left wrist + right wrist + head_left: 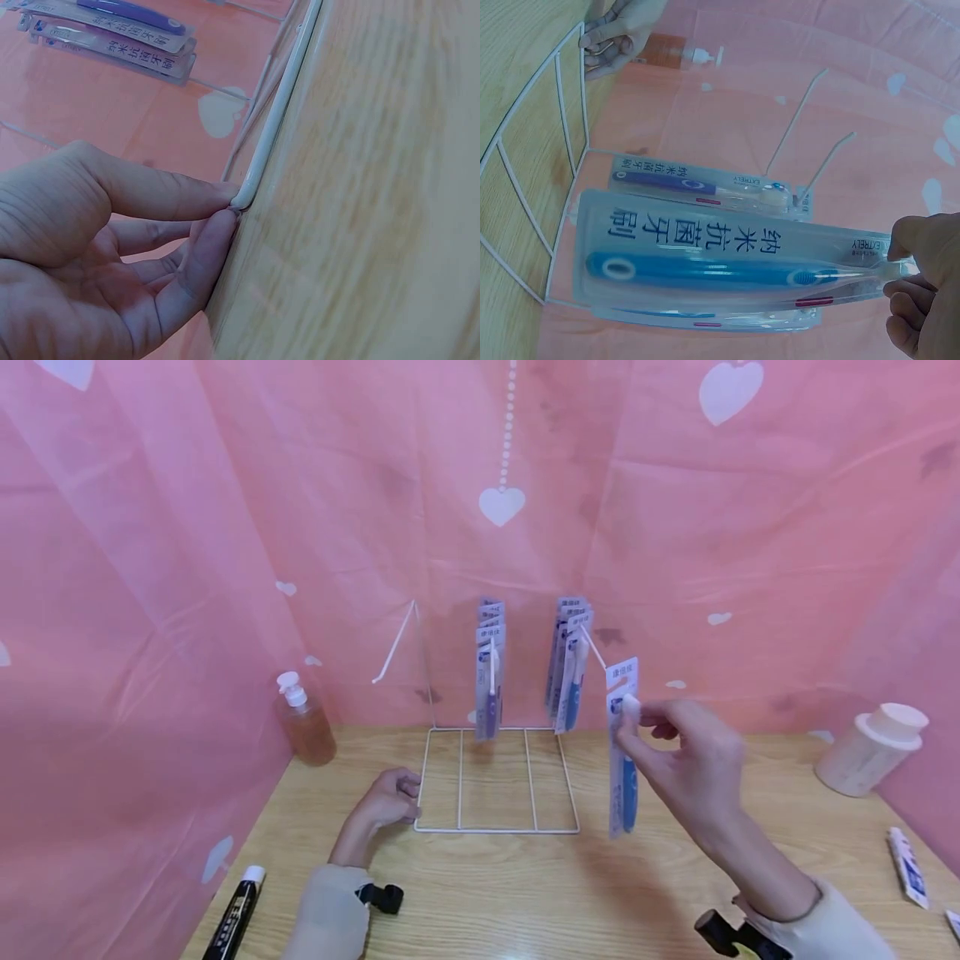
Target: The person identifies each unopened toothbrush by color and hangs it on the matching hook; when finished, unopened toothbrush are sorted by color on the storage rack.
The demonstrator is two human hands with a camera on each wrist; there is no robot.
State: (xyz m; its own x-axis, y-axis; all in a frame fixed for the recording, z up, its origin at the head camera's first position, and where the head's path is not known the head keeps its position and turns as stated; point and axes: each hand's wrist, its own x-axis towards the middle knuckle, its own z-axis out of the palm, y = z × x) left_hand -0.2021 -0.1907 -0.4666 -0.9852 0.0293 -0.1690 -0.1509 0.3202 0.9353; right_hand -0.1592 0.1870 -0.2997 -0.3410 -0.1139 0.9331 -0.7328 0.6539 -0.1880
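Observation:
My right hand [693, 760] pinches a packaged toothbrush [623, 793] with a blue handle near its head end. The pack hangs upright, its top beside the tip of the rack's right hook. In the right wrist view its blue handle [697, 270] shows through clear plastic. At the front left corner of the white wire rack [495, 832], my left hand [387, 797] grips the frame; thumb and finger close on the wire [259, 169] in the left wrist view. Purple-handled toothbrush packs [491, 693] hang on the middle hook, and several more packs [570, 685] on the right hook.
The rack's left hook [395, 642] is bare. Behind it hangs a pink curtain [360, 527]. A pump bottle [307, 727] stands back left, a white jar [870, 752] back right. A black tube [236, 914] lies front left, a white tube [907, 868] at right.

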